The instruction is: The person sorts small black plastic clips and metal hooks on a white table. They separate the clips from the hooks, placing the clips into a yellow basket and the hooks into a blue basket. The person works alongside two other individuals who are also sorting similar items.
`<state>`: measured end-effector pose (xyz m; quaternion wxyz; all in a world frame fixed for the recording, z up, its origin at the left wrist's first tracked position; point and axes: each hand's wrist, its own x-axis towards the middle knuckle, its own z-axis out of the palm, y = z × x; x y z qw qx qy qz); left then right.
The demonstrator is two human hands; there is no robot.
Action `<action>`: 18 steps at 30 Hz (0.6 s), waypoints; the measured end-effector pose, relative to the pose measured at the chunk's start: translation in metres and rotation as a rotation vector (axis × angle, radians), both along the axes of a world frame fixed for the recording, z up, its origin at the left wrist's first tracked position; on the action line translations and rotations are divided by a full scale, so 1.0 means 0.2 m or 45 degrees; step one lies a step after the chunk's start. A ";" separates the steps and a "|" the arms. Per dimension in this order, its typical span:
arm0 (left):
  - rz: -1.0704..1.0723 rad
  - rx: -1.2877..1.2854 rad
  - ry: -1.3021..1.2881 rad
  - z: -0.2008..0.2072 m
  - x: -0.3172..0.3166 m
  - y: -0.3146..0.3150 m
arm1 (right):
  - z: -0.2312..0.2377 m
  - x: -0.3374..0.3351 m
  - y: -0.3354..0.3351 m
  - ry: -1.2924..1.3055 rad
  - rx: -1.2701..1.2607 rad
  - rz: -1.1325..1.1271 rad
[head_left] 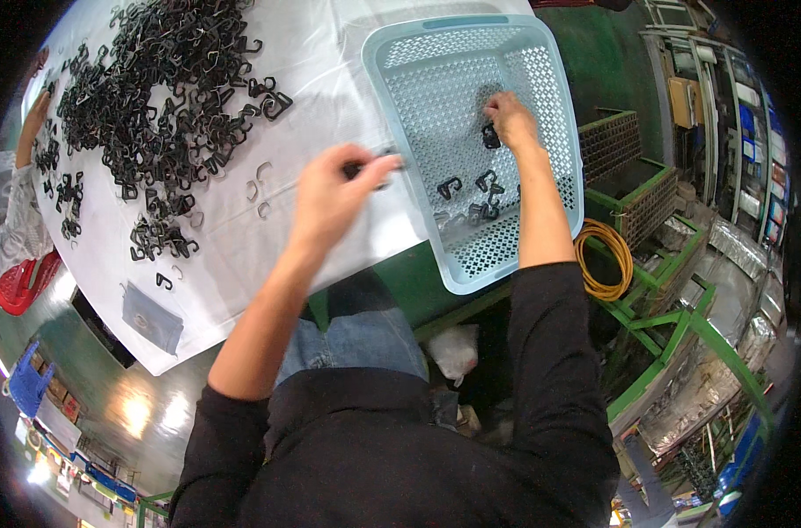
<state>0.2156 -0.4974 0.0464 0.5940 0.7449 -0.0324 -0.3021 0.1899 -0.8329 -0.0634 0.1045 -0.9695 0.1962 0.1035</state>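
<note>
My left hand [343, 189] is raised over the white cloth, just left of the basket, with its fingers curled round black hook-shaped clips [358, 169]. Motion blurs it, and how many it holds is hidden. Inside the light-blue plastic basket [449, 273], my right hand [512, 121] has its fingers pinched together. A dark blur sits at its fingertips, and a black piece [490, 136] shows against the underside of the hand; whether it is gripped or lies in the basket is unclear. Several black clips [451, 187] lie on the basket's bottom.
A big heap of black clips [167, 97] covers the table's far left, with a few pale thin hooks [262, 189] beside it. A grey flat bag [152, 317] lies near the cloth's front edge. Another person's hand [35, 119] is at far left. Right stand green metal racks [651, 198] and a yellow hose [605, 260].
</note>
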 end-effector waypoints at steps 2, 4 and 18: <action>-0.087 0.048 -0.175 0.01 -0.03 -0.24 | 0.06 -0.05 0.01 -0.159 0.088 -0.299; -0.127 0.078 -0.314 0.02 -0.04 -0.45 | 0.17 -0.14 0.07 -0.689 0.395 -0.537; 0.741 0.645 -0.645 -0.32 -0.05 1.08 | 0.25 0.00 1.67 -0.409 0.569 0.375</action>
